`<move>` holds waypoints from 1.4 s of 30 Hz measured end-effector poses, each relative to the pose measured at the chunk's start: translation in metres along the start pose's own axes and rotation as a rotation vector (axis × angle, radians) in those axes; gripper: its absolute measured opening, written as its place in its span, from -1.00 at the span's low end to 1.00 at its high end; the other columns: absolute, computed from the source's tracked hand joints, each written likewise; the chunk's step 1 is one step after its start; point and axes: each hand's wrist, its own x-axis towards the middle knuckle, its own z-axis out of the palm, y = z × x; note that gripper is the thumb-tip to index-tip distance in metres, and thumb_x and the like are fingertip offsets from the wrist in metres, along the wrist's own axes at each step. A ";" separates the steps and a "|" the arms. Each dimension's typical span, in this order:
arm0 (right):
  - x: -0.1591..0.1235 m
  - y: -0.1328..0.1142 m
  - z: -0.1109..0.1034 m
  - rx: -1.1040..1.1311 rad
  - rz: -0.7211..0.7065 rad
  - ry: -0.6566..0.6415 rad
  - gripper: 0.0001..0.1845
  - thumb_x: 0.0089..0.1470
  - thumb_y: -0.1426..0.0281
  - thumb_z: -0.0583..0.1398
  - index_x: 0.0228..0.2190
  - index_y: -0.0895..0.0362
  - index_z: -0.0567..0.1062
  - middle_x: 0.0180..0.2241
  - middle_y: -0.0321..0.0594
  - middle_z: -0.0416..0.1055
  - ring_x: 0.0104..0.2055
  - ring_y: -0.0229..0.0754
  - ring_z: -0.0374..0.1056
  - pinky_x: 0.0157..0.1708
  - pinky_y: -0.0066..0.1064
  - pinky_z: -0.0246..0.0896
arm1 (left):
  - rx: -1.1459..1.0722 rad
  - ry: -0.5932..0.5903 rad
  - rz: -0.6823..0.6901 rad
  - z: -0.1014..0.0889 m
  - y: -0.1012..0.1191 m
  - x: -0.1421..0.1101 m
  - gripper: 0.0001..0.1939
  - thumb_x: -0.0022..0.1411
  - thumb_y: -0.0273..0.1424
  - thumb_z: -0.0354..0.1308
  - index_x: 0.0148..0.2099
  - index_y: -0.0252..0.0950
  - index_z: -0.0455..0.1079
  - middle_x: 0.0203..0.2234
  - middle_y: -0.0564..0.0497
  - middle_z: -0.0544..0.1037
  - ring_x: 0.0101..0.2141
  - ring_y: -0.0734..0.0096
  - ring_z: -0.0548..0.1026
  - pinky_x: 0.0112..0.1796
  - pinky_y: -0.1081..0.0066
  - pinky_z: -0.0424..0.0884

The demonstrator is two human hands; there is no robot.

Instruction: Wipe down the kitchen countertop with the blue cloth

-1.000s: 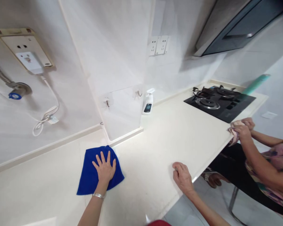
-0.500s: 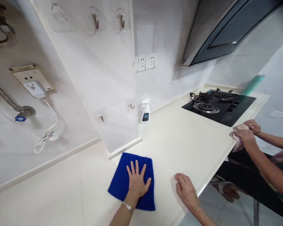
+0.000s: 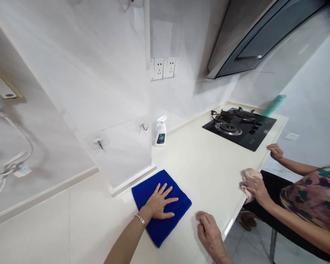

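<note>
My left hand (image 3: 161, 202) lies flat on a blue cloth (image 3: 178, 201), fingers spread, pressing it against the white countertop (image 3: 203, 172). A bracelet circles that wrist. To the right, near the counter's front edge, my right hand (image 3: 209, 233) rests on the surface with its fingers curled in and nothing visible in them. Behind the cloth, by the wall, stands a white spray bottle (image 3: 161, 132) with a dark label.
At the right, a person (image 3: 310, 198) leans in with one hand on a pinkish cloth (image 3: 251, 174) at the counter edge. A black gas stove (image 3: 239, 128) is set in the counter under a range hood (image 3: 244, 44), with a green bottle (image 3: 275, 105) behind it.
My left hand has moved slightly right and turned clockwise, taking the blue cloth with it. The other person's hand has drawn the pinkish cloth nearer along the edge. The view has shifted.
</note>
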 end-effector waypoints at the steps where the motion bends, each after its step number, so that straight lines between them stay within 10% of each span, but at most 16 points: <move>1: 0.001 0.000 0.000 0.003 0.004 -0.001 -0.68 0.08 0.61 0.01 -0.18 0.03 0.34 -0.13 -0.18 0.40 -0.03 -0.08 0.32 -0.03 -0.15 0.35 | -0.006 0.002 0.008 -0.001 -0.002 0.001 -0.23 0.19 0.15 0.05 0.38 0.14 0.01 0.46 -0.07 -0.14 0.42 -0.19 -0.22 0.31 -0.38 -0.22; 42: 0.003 -0.001 0.000 -0.026 -0.038 0.042 -0.72 0.11 0.58 0.01 -0.20 0.04 0.35 -0.16 -0.18 0.41 -0.09 -0.10 0.34 -0.13 -0.19 0.43 | 0.050 0.235 -0.189 -0.006 0.013 -0.057 -0.38 0.34 -0.26 -0.01 0.40 -0.05 0.01 0.43 -0.13 0.04 0.40 0.07 0.00 0.35 -0.22 -0.01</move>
